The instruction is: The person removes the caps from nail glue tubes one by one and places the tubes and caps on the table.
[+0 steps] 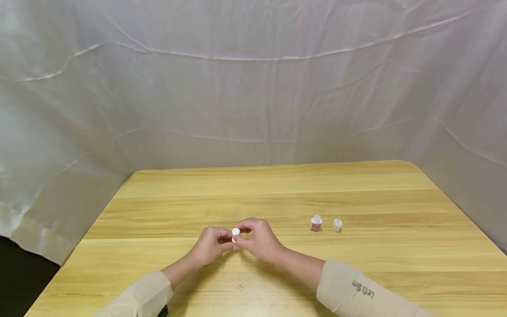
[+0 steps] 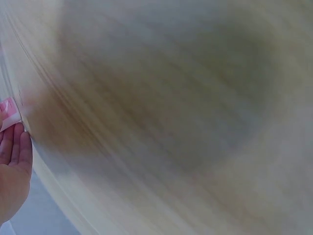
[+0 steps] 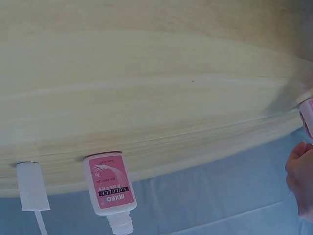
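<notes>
At the middle of the table, both hands meet around a small nail glue bottle (image 1: 236, 231) with a white cap on top. My left hand (image 1: 211, 245) pinches it from the left, its fingers at the pink-and-white body (image 2: 10, 113) in the left wrist view. From the other side my right hand (image 1: 262, 240) pinches it near the cap, thumb in front and index finger behind. Fingers cover much of the bottle. To the right an uncapped nail glue bottle (image 3: 111, 182) stands upright, its pink label visible. Beside it rests a white brush cap (image 3: 32, 186), stem pointing up.
Under everything is a wood-grain table (image 1: 237, 185) with a rounded far corner. A pale grey curtain (image 1: 253, 101) hangs behind it and along both sides. A dark gap (image 1: 23, 264) shows at the lower left.
</notes>
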The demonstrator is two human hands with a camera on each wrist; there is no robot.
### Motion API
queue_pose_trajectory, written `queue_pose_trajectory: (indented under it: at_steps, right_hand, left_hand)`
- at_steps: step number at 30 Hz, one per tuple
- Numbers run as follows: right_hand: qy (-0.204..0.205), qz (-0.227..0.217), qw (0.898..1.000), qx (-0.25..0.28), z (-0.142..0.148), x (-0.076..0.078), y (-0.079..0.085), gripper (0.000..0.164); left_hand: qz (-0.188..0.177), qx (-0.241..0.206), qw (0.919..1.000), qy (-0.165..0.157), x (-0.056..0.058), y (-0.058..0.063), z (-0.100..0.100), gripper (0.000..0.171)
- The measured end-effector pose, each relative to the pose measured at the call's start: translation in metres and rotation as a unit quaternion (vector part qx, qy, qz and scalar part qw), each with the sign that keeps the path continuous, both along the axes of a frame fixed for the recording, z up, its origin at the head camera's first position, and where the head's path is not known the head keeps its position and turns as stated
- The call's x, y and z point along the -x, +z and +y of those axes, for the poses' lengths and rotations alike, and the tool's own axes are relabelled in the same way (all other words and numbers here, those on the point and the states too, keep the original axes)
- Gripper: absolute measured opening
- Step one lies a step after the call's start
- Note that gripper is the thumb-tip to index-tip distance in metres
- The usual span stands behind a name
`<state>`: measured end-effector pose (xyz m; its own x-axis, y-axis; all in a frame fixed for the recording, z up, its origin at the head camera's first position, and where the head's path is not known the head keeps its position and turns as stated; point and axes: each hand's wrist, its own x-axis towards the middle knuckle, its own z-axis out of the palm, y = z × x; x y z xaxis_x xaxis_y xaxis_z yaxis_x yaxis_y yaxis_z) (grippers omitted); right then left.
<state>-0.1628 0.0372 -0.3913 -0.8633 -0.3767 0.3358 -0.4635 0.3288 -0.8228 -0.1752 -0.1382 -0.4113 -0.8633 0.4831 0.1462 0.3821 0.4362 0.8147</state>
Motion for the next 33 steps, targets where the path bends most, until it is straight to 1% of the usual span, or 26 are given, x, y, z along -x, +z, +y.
queue_pose_trajectory:
  at_steps: [4, 8, 13, 18, 24, 33]
  right_hand:
    - [0.002, 0.001, 1.000, 0.005, 0.0004, 0.0008, -0.0004, 0.020]
    - [-0.019, 0.005, 1.000, 0.008, -0.0013, 0.0001, -0.0028, 0.023]
    - [-0.051, 0.010, 0.999, 0.007, -0.0048, -0.0015, -0.0061, 0.018]
    - [-0.060, 0.011, 0.998, 0.004, -0.0061, -0.0024, -0.0065, 0.013]
    - [-0.052, 0.016, 0.999, -0.004, -0.0050, -0.0016, -0.0036, 0.010]
    - [-0.014, -0.001, 1.000, -0.021, -0.0011, 0.0011, 0.0010, 0.010]
  left_hand:
    - [0.003, -0.002, 1.0000, -0.003, 0.0008, -0.0004, -0.0005, 0.013]
    - [0.003, 0.001, 1.0000, 0.001, 0.0005, 0.0003, -0.0008, 0.011]
    - [0.009, 0.000, 1.0000, -0.001, -0.0005, 0.0005, -0.0017, 0.009]
    - [0.003, -0.005, 1.0000, -0.006, -0.0018, 0.0007, -0.0008, 0.010]
    - [0.000, -0.004, 1.0000, -0.005, -0.0019, 0.0008, 0.0003, 0.010]
    - [0.003, 0.001, 1.0000, -0.001, -0.0017, 0.0013, 0.0005, 0.012]
